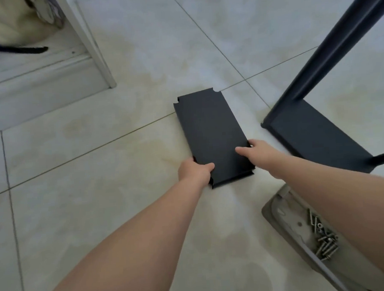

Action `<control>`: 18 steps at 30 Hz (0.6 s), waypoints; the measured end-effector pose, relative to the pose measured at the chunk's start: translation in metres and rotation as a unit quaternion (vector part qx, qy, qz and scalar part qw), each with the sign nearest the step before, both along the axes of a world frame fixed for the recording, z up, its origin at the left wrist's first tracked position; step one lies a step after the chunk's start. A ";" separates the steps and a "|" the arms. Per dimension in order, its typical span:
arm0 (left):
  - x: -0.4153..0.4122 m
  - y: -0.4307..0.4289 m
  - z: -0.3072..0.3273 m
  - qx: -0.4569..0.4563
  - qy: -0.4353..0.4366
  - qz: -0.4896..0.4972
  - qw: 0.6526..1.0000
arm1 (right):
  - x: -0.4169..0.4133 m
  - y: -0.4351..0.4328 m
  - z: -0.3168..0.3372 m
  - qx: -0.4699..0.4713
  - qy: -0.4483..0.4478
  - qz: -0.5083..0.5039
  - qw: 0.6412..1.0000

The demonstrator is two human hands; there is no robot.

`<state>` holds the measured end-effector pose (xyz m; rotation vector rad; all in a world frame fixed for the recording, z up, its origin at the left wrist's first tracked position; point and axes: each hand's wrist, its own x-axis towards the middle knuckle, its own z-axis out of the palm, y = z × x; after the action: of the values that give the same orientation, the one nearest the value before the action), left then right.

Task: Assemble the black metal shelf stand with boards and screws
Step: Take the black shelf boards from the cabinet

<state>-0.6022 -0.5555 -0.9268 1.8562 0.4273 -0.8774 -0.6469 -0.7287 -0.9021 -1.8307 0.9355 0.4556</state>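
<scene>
Pale glossy floor tiles [125, 162] with thin dark grout lines fill my view, and at the upper left stands a white frame post [92, 43] with a cream bag [13, 23] and a black strap [14, 49] behind it. The black metal shelf board [210, 133] lies in the middle of the floor, its long side running away from me and small notches cut at its corners. I cannot tell whether it rests flat on the tiles or is lifted a little. My left hand [195, 170] grips the near left corner, thumb on top and fingers curled under the edge. My right hand [257, 150] holds the right edge close to the near end, thumb laid on the top face and fingers wrapped over the side. To the right, near the board but not touching it, stands the partly built black shelf stand [315, 134], one board already at its foot and dark tubes [341, 41] rising out of the top of the view. At the lower right a grey tray [279, 209] (half hidden under my right forearm) holds a small heap of silver screws [325, 244].
</scene>
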 end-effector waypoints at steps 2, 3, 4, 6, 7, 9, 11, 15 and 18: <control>-0.001 -0.005 0.001 0.021 -0.001 -0.021 1.000 | -0.004 -0.006 0.004 0.006 0.009 -0.005 1.000; -0.002 -0.005 0.003 0.029 0.001 -0.034 0.999 | -0.008 -0.006 0.006 0.004 0.011 -0.004 1.000; -0.005 -0.005 0.007 0.034 0.001 -0.048 0.998 | -0.011 -0.005 0.009 -0.003 0.011 -0.002 1.000; -0.009 -0.002 0.017 0.048 -0.005 -0.072 0.996 | -0.019 0.000 0.020 -0.030 0.001 0.006 1.000; -0.012 0.000 0.025 0.060 -0.008 -0.082 0.995 | -0.022 0.003 0.027 -0.049 -0.007 0.015 0.999; -0.017 0.003 0.045 0.086 -0.021 -0.103 0.991 | -0.030 0.009 0.046 -0.079 -0.035 0.039 0.996; -0.019 0.005 0.069 0.090 -0.045 -0.127 0.987 | -0.038 0.014 0.074 -0.095 -0.058 0.059 0.992; -0.016 0.004 0.133 0.090 -0.109 -0.167 0.976 | -0.058 0.018 0.148 -0.125 -0.097 0.074 0.985; -0.012 -0.003 0.189 0.087 -0.174 -0.182 0.964 | -0.083 0.017 0.210 -0.138 -0.143 0.064 0.978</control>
<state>-0.6144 -0.5586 -0.7378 2.2425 -0.0634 -0.7446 -0.7298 -0.7114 -0.6923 -2.1491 0.7128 0.1352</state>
